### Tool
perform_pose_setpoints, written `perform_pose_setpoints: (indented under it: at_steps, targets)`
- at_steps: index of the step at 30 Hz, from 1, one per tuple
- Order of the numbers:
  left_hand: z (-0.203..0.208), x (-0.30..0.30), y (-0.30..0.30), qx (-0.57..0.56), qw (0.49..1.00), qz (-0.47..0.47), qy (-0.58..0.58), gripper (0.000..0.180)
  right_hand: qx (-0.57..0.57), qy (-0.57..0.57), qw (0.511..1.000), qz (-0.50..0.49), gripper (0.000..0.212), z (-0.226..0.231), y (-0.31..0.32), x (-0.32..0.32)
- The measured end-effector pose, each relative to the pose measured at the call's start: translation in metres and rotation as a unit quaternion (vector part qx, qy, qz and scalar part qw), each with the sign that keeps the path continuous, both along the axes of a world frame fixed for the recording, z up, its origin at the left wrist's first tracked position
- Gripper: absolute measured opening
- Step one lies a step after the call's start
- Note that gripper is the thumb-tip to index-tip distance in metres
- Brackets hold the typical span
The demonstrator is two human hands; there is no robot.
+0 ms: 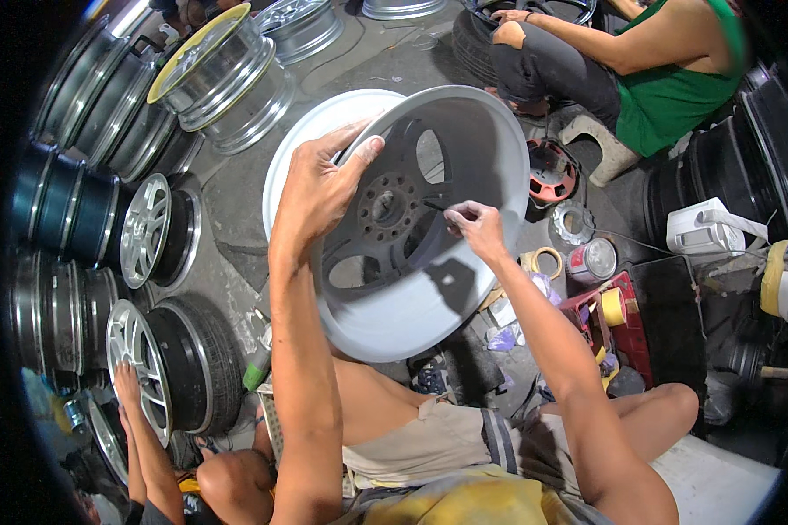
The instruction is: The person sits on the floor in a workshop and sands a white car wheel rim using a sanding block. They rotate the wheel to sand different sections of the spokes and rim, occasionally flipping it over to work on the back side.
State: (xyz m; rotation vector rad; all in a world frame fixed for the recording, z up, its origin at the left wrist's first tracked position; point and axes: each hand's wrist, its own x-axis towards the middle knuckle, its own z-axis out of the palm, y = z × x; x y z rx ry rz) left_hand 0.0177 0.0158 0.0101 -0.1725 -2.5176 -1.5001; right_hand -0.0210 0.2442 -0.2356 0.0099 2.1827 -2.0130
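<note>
A grey-primed alloy wheel rim [403, 328] stands tilted in front of me, its hollow back side facing me. My left hand [328, 179] is closed around the rim's upper left edge, thumb on the inner side. Inside the barrel, my right hand [475, 226] pinches a small dark strip [433, 206], whose exact kind I cannot make out. The hand's shadow falls on the barrel's lower wall. Behind the spokes lies the hub face [385, 210] with its ring of bolt holes. A pale round rim [293, 131] shows behind the wheel on the left.
Stacked rims [79, 87] and a tyred wheel [206, 367] line the left, where another person's hand [127, 385] touches a silver rim. At upper right sits a person in a green top [678, 96]. A can [592, 261], tape rolls [613, 306] and a red crate [636, 337] lie right.
</note>
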Motion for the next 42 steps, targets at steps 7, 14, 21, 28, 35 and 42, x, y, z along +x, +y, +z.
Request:
perform_pose_setpoints:
  at_steps: [7, 14, 21, 28, 35, 42]
  targets:
    - [0.003, -0.001, 0.004, 0.006, 1.000, -0.006, -0.027, 0.046, 0.046, 0.062, 0.996, -0.034, 0.018, -0.010, -0.038, -0.025]
    - [-0.002, -0.001, 0.008, -0.009, 1.000, -0.006, 0.006, 0.042, 0.170, 0.244, 0.954, -0.040, 0.019, 0.002, -0.057, -0.036]
    - [-0.001, -0.002, 0.019, 0.024, 0.999, -0.026, 0.011, 0.038, 0.243, 0.350, 0.904, 0.034, 0.023, 0.010, -0.073, -0.048]
    - [-0.002, 0.000, 0.021, 0.012, 0.999, -0.028, 0.035, 0.035, 0.280, 0.296, 0.912, 0.052, 0.024, 0.018, -0.065, -0.038]
    - [-0.003, 0.001, 0.014, -0.006, 0.999, -0.018, 0.042, 0.034, 0.241, 0.273, 0.929, 0.063, 0.024, 0.026, -0.065, -0.038]
    - [-0.004, -0.002, 0.022, -0.002, 0.998, -0.031, 0.051, 0.034, 0.288, 0.264, 0.918, 0.067, 0.025, 0.014, -0.071, -0.059]
